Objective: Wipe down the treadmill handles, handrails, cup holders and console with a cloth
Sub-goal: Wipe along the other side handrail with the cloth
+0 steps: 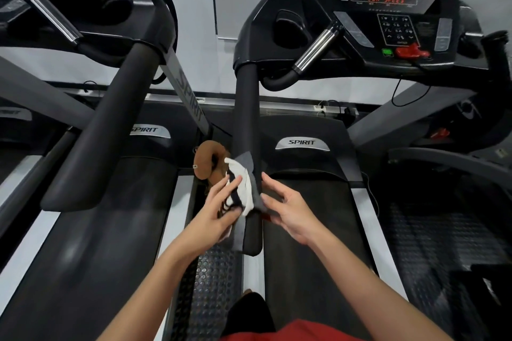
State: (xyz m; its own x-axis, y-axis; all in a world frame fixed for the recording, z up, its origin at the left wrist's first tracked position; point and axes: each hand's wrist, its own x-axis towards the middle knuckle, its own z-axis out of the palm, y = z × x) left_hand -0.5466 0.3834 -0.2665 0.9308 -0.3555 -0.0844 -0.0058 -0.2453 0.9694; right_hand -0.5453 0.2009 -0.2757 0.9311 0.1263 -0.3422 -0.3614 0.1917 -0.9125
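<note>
A grey, white and dark cloth (pixel 243 185) is draped over the lower end of the treadmill's black left handrail (pixel 246 113). My left hand (pixel 220 207) holds the cloth on the rail's left side, fingers and thumb pinching its folds. My right hand (pixel 285 209) is on the rail's right side, its fingertips pinching the cloth's grey edge. Up ahead are the console (pixel 396 16) showing "LOW SPEED", the chrome pulse handle (pixel 315 50) and the left cup holder (pixel 291 30).
A second treadmill's handrail (pixel 105 130) runs to the left. A brown object (pixel 206 160) lies on the floor between the two machines. The running belt (pixel 310 230) lies below my hands. A red safety key (pixel 412 51) sits on the console.
</note>
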